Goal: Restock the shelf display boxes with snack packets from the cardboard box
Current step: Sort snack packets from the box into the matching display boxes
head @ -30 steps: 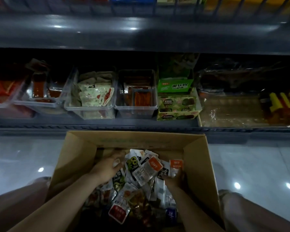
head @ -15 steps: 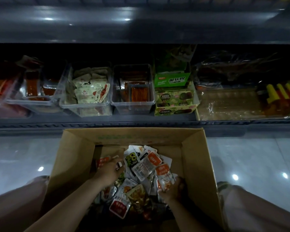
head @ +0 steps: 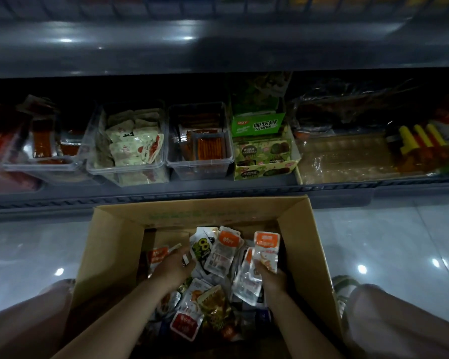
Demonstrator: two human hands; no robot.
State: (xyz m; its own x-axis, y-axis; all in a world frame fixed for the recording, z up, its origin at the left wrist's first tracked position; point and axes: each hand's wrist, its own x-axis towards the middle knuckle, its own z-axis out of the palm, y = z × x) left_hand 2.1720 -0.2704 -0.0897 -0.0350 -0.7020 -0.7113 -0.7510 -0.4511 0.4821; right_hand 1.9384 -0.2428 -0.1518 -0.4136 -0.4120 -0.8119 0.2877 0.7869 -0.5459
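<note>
Two hands in cardboard box (head: 109, 242): left hand (head: 173, 265), fingers loose, over packets (head: 219, 255); right hand (head: 272, 278), fingers around orange-topped packet (head: 266, 247).

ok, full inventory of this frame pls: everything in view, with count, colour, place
cardboard box: 1, brown, open, on the floor before the shelf
snack packets: loose heap, uncountable, white, orange, red, green, inside the cardboard box
orange-topped packet: 1, white and orange, upright in the right hand
clear bins: 3, transparent, shelf left to middle, part filled
green display boxes: 2, green, shelf middle, one behind the other
wrapped tray: 1, clear film, shelf right
shelf: 1, grey
floor: pale glossy tiles
left hand: on the heap
right hand: grips the orange-topped packet
legs: 2, flanking the box
</note>
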